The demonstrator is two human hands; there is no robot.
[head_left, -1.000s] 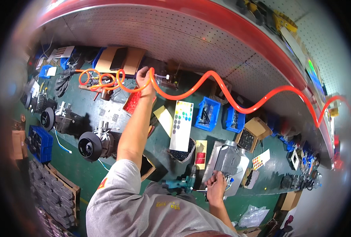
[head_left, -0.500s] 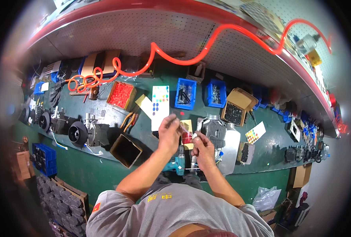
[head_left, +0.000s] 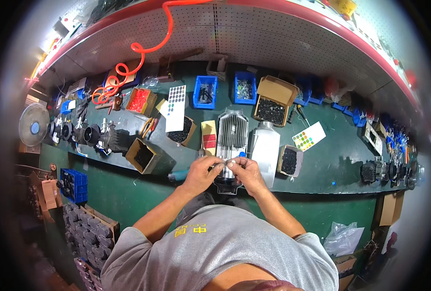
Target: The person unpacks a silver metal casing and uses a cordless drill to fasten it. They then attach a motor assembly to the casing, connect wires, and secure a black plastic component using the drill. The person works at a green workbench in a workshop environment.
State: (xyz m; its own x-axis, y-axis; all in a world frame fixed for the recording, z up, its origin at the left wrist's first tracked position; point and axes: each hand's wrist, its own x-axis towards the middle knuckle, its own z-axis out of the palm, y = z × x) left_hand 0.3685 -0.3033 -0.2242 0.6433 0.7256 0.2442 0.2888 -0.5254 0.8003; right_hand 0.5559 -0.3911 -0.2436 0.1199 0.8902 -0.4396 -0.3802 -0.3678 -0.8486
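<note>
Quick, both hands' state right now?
Left hand: pinched closed; anything held is too small to tell.
Right hand: pinched closed too; anything held can't be told.

Bench [head_left: 332,160] was brightly lit mid-frame; floor side at lower left ran dim. Carton [head_left: 137,154] threw a dark shadow to its right. Plate [head_left: 264,153] had a pale sheen; upper-left rim was blown out. Fisheye bowed the shelf [head_left: 293,9], corners black, fan [head_left: 33,127] hazy. Left hand [head_left: 202,174] and right hand [head_left: 248,174] were reasonably crisp, small part [head_left: 228,163] between them unresolved.
</note>
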